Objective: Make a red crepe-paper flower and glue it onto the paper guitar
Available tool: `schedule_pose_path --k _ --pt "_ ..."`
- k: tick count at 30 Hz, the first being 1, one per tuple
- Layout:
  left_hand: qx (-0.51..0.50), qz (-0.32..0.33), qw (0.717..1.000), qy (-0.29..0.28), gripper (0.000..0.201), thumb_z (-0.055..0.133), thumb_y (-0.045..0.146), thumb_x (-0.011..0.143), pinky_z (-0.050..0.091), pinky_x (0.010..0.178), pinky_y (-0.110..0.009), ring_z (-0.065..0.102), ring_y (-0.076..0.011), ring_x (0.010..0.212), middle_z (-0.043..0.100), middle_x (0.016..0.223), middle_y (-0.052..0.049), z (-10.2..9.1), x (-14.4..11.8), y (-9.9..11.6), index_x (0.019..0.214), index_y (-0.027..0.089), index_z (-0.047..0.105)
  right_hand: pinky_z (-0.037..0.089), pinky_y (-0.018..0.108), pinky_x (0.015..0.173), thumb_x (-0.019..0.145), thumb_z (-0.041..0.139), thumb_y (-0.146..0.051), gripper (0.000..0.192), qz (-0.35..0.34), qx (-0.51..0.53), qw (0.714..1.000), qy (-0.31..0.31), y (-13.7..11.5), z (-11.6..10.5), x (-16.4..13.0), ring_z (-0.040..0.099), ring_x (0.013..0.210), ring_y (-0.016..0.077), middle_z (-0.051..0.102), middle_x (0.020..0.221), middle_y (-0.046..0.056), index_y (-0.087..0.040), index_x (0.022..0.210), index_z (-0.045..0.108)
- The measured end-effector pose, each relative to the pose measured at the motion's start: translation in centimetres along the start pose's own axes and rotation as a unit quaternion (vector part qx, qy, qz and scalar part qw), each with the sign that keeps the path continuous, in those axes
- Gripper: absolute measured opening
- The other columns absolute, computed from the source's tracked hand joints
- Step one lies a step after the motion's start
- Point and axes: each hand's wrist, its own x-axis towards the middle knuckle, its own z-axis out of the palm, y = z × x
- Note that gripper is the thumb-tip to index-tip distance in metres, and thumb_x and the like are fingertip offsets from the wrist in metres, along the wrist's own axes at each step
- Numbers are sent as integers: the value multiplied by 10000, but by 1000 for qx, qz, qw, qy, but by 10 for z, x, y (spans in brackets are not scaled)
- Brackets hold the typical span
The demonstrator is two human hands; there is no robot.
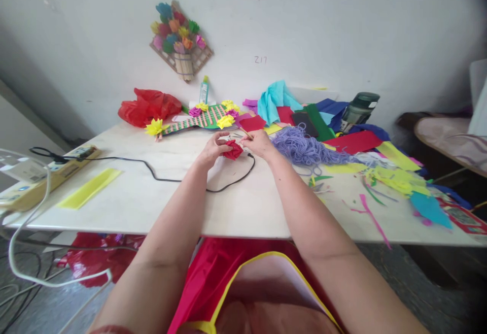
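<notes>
The red paper flower [233,149] sits between the two hands, over the middle of the white table [243,217]. The left hand [216,146] holds its left side, thumb and fingers closed narrowly on the paper. The right hand [260,144], at its right edge, pinches a thin tan stick [247,133]; whether those fingers also touch the petals, I cannot tell.

The step in hand looks like shaping or fixing the petals; the next move seems to call for a steady left grip and small, careful right finger work.

Just nearer, a black cable [152,172] curves round beneath the left forearm. Purple yarn [299,146] lies to the right, a green guitar-shaped craft [207,117] on the far side, and a yellow strip [90,188] well to the left.
</notes>
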Motion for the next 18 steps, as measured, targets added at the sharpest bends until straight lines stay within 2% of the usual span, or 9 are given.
schedule_pose_path --k 4,8,12,14,18 --pt "-23 8 999 38 651 771 225 489 492 653 -318 647 -176 663 664 762 2 -2 2 -1 1092 168 533 301 238 565 644 627 -274 130 0 103 994 -26 -2 -8 -3 396 563 88 476 537 -58 -147 623 647" --pt "-43 11 998 48 621 766 218 496 511 689 -342 662 -186 682 683 785 -11 -3 2 -2 1068 171 530 295 231 527 647 614 -266 174 7 218 973 -77 -11 -17 -9 358 507 68 576 614 -38 -144 756 675" --pt "-51 18 997 46 602 763 205 493 524 685 -334 668 -181 676 688 783 -4 -3 2 -1 1050 173 537 289 227 487 673 616 -252 121 28 245 964 -97 -14 -19 -10 337 460 60 641 631 -7 -150 735 640" --pt "-56 27 997 49 599 761 200 491 529 681 -328 669 -178 676 689 775 4 -3 3 -2 1047 177 542 327 224 509 697 615 -236 95 35 221 971 -81 -11 -17 -7 388 481 70 655 629 6 -148 722 640" --pt "-76 69 993 52 588 768 190 484 524 659 -309 669 -177 677 693 761 9 -4 7 -6 1031 183 551 434 221 677 698 627 -123 70 69 139 988 11 -7 -11 -2 556 674 97 693 745 21 -138 752 669"
